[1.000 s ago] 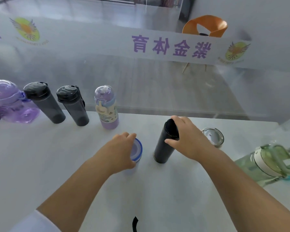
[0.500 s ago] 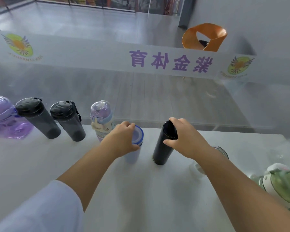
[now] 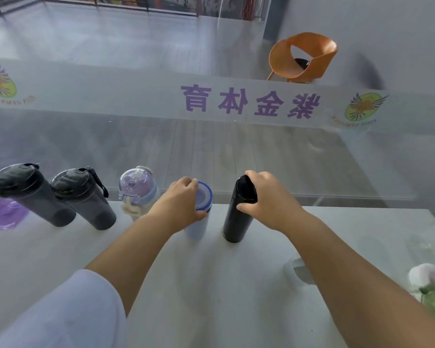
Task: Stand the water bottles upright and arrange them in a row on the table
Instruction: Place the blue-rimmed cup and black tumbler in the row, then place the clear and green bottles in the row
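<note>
honestly, with my left hand [image 3: 183, 200] wrapped round the blue-rimmed bottle [image 3: 199, 217] and my right hand [image 3: 269, 199] gripping the black bottle [image 3: 239, 212], a careless shove could topple either.

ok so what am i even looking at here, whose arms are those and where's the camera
There is no machine here, only a person working with bare hands. The single picture comes from a wide-angle camera worn on the person's head, looking forward and down, so the arms reach in from the bottom edge.

The surface is a white table set against a glass wall. Along its far edge bottles stand in a row: part of a purple bottle at the left edge, two dark grey bottles, then a lilac bottle with a clear lid.

The left hand holds a blue-rimmed bottle around its top, and the right hand holds a tall black bottle near its cap. Both stand upright on the table. Blurred things sit at the right edge; I cannot tell what they are.
</note>
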`<state>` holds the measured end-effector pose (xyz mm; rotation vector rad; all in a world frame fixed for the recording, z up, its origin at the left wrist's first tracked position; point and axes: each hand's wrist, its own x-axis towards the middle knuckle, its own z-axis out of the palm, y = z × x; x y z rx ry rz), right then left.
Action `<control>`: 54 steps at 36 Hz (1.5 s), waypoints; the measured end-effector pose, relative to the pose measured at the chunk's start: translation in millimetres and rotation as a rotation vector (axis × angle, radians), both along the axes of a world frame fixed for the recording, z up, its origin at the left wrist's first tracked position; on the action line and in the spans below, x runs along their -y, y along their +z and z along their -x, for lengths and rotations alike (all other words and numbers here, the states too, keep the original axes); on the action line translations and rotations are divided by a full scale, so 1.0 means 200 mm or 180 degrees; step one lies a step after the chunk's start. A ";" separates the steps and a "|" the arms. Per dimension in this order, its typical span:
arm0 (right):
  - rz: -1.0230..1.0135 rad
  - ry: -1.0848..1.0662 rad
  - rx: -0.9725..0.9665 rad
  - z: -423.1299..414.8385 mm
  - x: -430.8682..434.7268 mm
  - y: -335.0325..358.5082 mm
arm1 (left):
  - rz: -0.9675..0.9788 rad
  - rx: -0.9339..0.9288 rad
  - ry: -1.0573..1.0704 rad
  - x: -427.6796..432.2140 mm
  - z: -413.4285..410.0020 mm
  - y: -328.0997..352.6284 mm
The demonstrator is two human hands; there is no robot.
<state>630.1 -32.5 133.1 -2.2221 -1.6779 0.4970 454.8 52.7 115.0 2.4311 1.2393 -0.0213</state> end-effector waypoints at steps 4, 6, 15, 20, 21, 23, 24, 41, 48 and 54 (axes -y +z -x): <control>-0.0020 0.0026 0.0046 -0.01 -0.02 0.00 | -0.0023 0.0058 0.0011 -0.01 0.00 -0.01; -0.0023 0.0030 0.0042 -0.01 -0.03 0.01 | -0.0030 0.0079 0.0012 -0.02 0.00 -0.01; 0.0020 0.0075 -0.0014 -0.01 -0.02 0.02 | -0.0060 0.0191 -0.0022 -0.02 0.00 -0.02; 0.0270 0.0112 -0.0005 -0.01 -0.02 0.05 | -0.0014 0.0089 -0.0046 -0.01 0.01 -0.01; 0.0327 0.0115 -0.0025 -0.02 -0.02 0.07 | -0.0015 0.0065 -0.0054 0.00 0.02 -0.01; 0.0357 0.0132 -0.0024 -0.02 0.00 0.10 | -0.0037 0.0062 -0.0059 0.01 0.02 0.01; 0.0330 0.0133 0.0005 -0.03 0.01 0.12 | -0.0067 0.0098 -0.0051 0.01 0.03 0.02; 0.0296 -0.0534 0.0423 -0.06 0.57 0.38 | -0.0918 -0.0017 -0.0693 0.30 0.09 0.20; 0.0357 -0.1027 0.0625 -0.03 0.91 0.40 | -0.0764 -0.0018 -0.1381 0.45 0.03 0.22; 0.0326 -0.1607 0.0799 -0.04 1.18 0.37 | -0.0690 -0.0041 -0.1758 0.59 -0.08 0.18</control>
